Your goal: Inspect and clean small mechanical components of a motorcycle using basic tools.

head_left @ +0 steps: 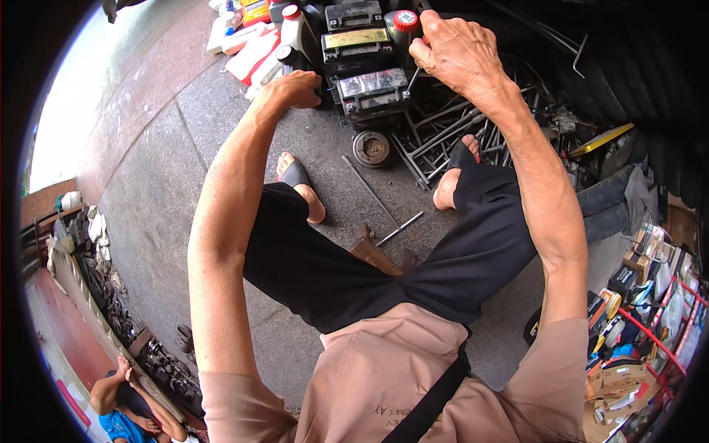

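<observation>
My right hand [465, 55] is closed round a tool, probably a screwdriver, whose handle it mostly hides. The screwdriver's thin metal shaft [415, 77] slants down to the right front corner of the nearest black battery [373, 92]. Beside that battery's left end, my left hand [294, 90] is curled closed. Its fingertips are partly hidden, and what they hold, if anything, does not show. Two more batteries stand in a row behind, one with a yellowish top [357, 38]. A dark bottle with a red cap [405, 20] sits by my right hand.
Bottles [299, 33] and packets stand left of the batteries. Metal rods [447, 133] are heaped on the right, near my foot. A round metal part [371, 148] and a T-shaped bar [399, 229] lie between my feet. Another person [129, 402] sits at the lower left.
</observation>
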Demonstrator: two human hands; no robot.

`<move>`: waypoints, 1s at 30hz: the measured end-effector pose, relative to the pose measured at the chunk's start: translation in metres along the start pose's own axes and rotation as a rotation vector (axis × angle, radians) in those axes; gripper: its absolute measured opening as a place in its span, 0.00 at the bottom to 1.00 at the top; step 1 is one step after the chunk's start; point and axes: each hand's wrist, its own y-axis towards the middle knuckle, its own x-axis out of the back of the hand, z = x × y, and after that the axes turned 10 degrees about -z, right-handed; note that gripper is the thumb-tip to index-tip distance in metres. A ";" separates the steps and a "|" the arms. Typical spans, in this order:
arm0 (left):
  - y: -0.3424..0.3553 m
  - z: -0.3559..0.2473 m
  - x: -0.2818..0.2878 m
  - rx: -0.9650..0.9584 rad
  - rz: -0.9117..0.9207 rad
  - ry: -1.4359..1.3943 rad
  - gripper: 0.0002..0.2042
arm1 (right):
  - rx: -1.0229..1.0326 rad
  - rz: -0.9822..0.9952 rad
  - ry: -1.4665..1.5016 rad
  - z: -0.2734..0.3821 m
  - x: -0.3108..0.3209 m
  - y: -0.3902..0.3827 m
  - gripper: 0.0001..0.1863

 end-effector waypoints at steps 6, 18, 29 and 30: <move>0.005 0.000 -0.004 -0.025 0.007 0.009 0.16 | -0.025 0.042 0.004 -0.005 -0.001 -0.002 0.12; 0.012 0.003 -0.010 -0.046 0.005 0.027 0.15 | 0.008 0.026 -0.016 -0.006 -0.007 -0.004 0.13; 0.009 -0.001 -0.007 -0.031 0.012 0.051 0.16 | 0.046 0.014 0.004 0.006 -0.005 -0.004 0.14; 0.009 -0.001 -0.006 -0.032 0.013 0.052 0.16 | 0.050 0.005 0.011 0.007 -0.005 -0.004 0.15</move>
